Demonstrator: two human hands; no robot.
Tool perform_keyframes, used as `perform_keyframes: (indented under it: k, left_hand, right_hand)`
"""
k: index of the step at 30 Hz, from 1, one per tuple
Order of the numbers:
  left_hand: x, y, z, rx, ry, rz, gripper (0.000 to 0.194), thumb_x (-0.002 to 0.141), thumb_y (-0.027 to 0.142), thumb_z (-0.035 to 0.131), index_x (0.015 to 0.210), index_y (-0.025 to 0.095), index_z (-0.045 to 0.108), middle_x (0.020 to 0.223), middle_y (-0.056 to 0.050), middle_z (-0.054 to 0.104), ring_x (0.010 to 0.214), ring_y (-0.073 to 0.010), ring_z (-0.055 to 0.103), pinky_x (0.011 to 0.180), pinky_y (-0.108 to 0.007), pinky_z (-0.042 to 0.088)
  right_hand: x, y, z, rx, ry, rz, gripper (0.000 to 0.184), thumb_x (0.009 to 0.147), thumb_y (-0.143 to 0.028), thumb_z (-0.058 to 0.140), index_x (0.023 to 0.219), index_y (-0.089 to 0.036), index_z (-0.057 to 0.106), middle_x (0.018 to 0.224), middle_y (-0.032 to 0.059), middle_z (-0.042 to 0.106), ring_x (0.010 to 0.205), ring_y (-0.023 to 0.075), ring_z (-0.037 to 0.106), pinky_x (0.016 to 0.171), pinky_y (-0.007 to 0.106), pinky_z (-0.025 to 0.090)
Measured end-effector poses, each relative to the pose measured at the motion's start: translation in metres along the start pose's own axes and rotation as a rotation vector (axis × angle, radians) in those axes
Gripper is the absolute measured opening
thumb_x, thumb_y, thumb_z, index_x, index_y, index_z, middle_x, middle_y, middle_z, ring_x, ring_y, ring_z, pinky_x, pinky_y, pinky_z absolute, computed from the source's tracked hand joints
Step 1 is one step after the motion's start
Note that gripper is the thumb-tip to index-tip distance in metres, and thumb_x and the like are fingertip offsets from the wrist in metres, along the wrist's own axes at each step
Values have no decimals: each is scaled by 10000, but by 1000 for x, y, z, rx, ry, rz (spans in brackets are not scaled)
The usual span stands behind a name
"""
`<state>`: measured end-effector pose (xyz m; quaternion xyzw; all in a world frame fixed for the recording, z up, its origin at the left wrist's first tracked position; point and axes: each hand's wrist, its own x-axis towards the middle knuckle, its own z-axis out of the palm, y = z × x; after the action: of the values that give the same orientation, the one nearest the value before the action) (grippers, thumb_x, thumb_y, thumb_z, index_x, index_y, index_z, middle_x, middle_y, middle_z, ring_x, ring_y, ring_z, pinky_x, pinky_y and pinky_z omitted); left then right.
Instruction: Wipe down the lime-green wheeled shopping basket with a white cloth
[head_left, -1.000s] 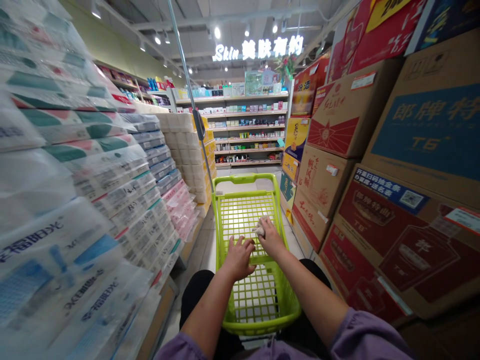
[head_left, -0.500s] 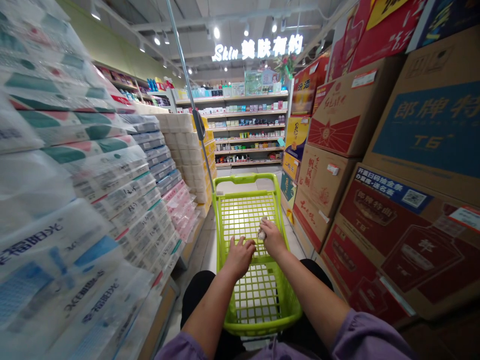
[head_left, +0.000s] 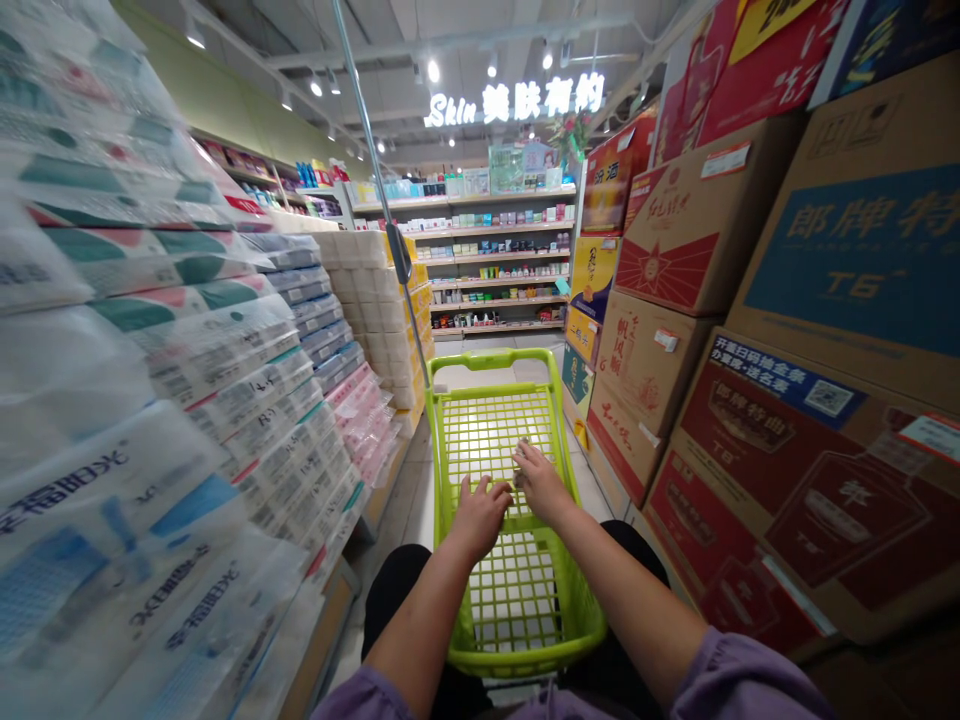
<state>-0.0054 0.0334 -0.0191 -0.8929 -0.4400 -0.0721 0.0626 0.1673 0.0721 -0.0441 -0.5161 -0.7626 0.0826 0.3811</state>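
A lime-green plastic rolling shopping basket (head_left: 526, 655) stands between my knees, its grid side facing up toward me. My left hand (head_left: 480, 515) hovers over the middle of the grid with fingers curved and apart, holding nothing. Just to its right, my right hand (head_left: 541, 485) is over the grid too, its fingers stretched forward and loosely spread. I cannot tell whether the fingertips touch the grid. A grey metal pull handle with a dark joint (head_left: 399, 252) rises from the basket's far left corner.
Stacked plastic-wrapped tissue packs (head_left: 247, 400) line the left side. Large liquor cartons (head_left: 667, 230) are piled on the right. Ahead, past the tiled aisle, are shelves of small boxed goods (head_left: 495, 250) under a lit sign (head_left: 517, 97).
My right hand's fingers have straightened from a curl. The small pale thing that showed at its fingertips is no longer clearly seen. My left hand has barely moved.
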Motion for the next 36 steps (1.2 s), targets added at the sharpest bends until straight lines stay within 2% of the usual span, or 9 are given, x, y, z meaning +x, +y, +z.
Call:
perform_keyframes:
  k: [4,8,10,14,19,24,30,33,36]
  left_hand:
    - [0,0,0,-4,4,-1,300,880,105,446,1082,258,607,1290,-40,581,1260,-303,451,1065,-648,269]
    - [1,-1,1,-18,4,9,312,873,101,463,1102,264,600,1288,-39,578,1254,-297,457,1065,-648,265]
    - [1,-1,1,-21,5,11,318,872,97,464,1106,265,599,1288,-43,576,1245,-288,464,1065,-646,263]
    - [2,0,0,-17,8,15,308,870,96,451,1083,255,608,1284,-50,576,1243,-291,459,1064,-648,267]
    - [2,1,-2,-27,6,19,332,858,84,454,1095,259,608,1274,-38,584,1231,-286,469,1067,-644,271]
    - [2,-1,1,-25,23,19,298,879,108,439,1069,260,612,1264,-34,589,1245,-287,459,1073,-635,270]
    - [2,-1,4,-42,18,21,357,852,63,443,1108,257,600,1302,-34,574,1273,-299,442,1079,-650,250]
    - [2,-1,4,-47,5,18,388,827,40,456,1121,250,596,1315,-35,566,1279,-307,437,1081,-649,244]
    - [2,-1,2,-49,1,16,372,829,36,458,1097,250,604,1292,-34,579,1268,-293,447,1084,-641,241]
  right_hand:
    - [0,4,2,49,-22,-104,581,781,0,449,1319,-199,541,1331,114,568,1287,212,474,1091,436,390]
    - [0,2,-2,-4,99,104,613,812,-24,414,1410,-160,422,1383,151,508,1295,230,458,1067,439,414]
    - [0,-1,-3,-53,142,142,557,820,-52,442,1371,-131,466,1438,179,435,1348,264,386,1088,473,383]
    - [-2,-5,-7,-50,-12,-51,435,776,-32,492,1165,-170,628,1359,123,528,1307,241,430,1097,435,380]
    - [-2,-7,-11,-135,88,133,455,758,-29,516,1182,-159,617,1322,154,546,1271,272,462,1076,484,383]
    - [-3,-8,-11,-51,-56,-86,507,702,27,481,1114,-206,662,1258,90,604,1220,216,513,1052,404,424]
    - [-2,-7,-11,-124,79,82,538,827,-127,500,1364,-166,481,1449,141,440,1355,272,382,1116,488,325]
    - [-3,-8,-11,-131,-67,27,409,823,-158,541,1223,-226,597,1451,82,452,1363,279,369,1102,491,334]
    - [-3,-9,-13,-193,15,155,365,800,-95,527,1135,-195,636,1423,119,474,1339,299,389,1104,530,304]
